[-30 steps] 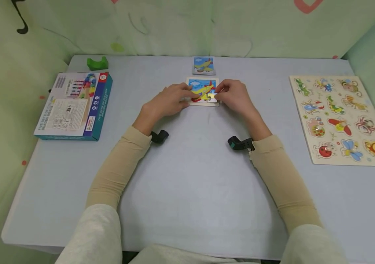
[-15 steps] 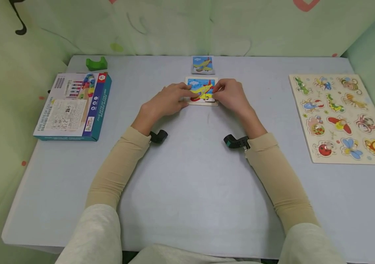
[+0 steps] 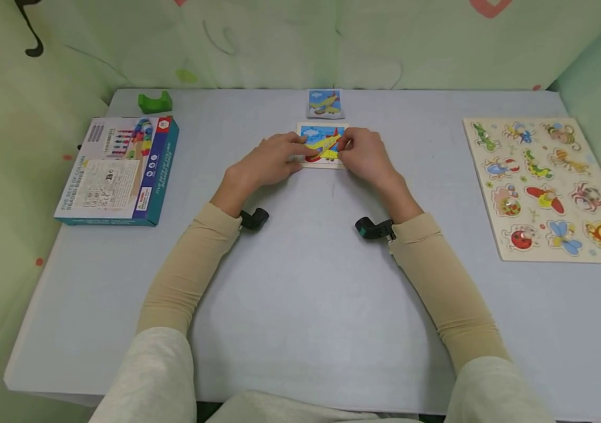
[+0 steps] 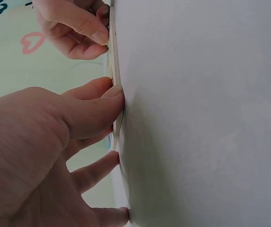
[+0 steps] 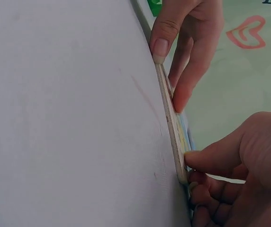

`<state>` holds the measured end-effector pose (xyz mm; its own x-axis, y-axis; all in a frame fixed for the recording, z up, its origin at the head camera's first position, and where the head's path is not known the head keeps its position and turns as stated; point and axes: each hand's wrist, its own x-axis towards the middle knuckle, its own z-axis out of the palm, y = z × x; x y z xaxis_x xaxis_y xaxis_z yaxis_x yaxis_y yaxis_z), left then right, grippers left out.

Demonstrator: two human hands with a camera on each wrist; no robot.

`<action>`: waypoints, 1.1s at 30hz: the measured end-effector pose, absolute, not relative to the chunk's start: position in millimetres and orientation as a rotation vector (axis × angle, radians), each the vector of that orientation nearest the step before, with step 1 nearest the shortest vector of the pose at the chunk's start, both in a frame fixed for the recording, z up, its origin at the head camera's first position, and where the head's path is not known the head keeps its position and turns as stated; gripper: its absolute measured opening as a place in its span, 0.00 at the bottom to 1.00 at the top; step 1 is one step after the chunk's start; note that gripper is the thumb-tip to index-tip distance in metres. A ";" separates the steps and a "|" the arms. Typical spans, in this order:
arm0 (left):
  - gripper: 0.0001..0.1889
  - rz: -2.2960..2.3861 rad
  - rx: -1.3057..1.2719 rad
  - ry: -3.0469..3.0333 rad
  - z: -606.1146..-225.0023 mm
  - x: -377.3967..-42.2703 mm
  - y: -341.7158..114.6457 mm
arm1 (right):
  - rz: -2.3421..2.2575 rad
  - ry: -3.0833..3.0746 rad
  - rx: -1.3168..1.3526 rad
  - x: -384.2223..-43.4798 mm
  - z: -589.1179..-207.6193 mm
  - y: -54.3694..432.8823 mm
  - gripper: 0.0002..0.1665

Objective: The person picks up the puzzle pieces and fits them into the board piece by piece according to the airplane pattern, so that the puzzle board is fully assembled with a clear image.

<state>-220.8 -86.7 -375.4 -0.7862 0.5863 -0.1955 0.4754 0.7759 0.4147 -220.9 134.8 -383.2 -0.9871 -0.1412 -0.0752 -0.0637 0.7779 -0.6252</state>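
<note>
A small wooden jigsaw puzzle (image 3: 323,134) with a yellow airplane on blue sky lies flat in a pale frame at the table's far middle. My left hand (image 3: 271,157) holds its left side, thumb (image 4: 109,101) at the near edge and a finger across the picture. At its lower right corner my right hand (image 3: 368,154) pinches a puzzle piece with thumb (image 5: 206,161) and curled fingers; most of the piece is hidden by the fingertips. A matching airplane picture card (image 3: 325,104) lies just behind the puzzle.
A flat blue and white box (image 3: 115,170) lies at the left, with a green curved block (image 3: 155,103) behind it. At the right lies a large wooden insect peg puzzle (image 3: 551,191). A green patterned curtain (image 3: 279,47) closes off the table's back and sides.
My right hand has slid slightly left with the piece, and the gap in the picture's lower right has closed up. My left hand has stayed put on the puzzle.
</note>
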 end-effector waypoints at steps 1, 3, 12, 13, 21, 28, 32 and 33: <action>0.24 0.500 0.815 2.655 -375.2 -220.8 -86.8 | -0.996 2.851 -0.174 -221.2 -383.6 134.8 0.07; 0.24 0.504 0.812 2.656 -374.8 -220.7 -87.2 | -1.000 2.849 -0.180 -221.4 -383.8 134.5 0.07; 0.23 0.517 0.812 2.654 -376.9 -220.5 -87.9 | -1.017 2.827 -0.189 -221.0 -385.3 136.6 0.08; 0.23 0.522 0.816 2.652 -377.4 -220.8 -87.6 | -1.023 2.826 -0.192 -220.8 -385.1 137.5 0.08; 0.24 0.540 0.876 2.645 -380.2 -227.0 -84.0 | -1.060 2.824 -0.207 -222.4 -385.4 145.0 0.10; 0.24 0.527 0.844 2.643 -381.7 -227.6 -84.9 | -1.076 2.826 -0.210 -223.4 -390.4 148.5 0.13; 0.27 0.557 0.805 2.655 -380.6 -228.6 -90.4 | -1.056 2.875 -0.227 -221.4 -390.7 155.8 0.19; 0.28 0.574 0.786 2.660 -379.8 -229.2 -92.6 | -1.029 2.890 -0.233 -220.5 -389.4 158.4 0.21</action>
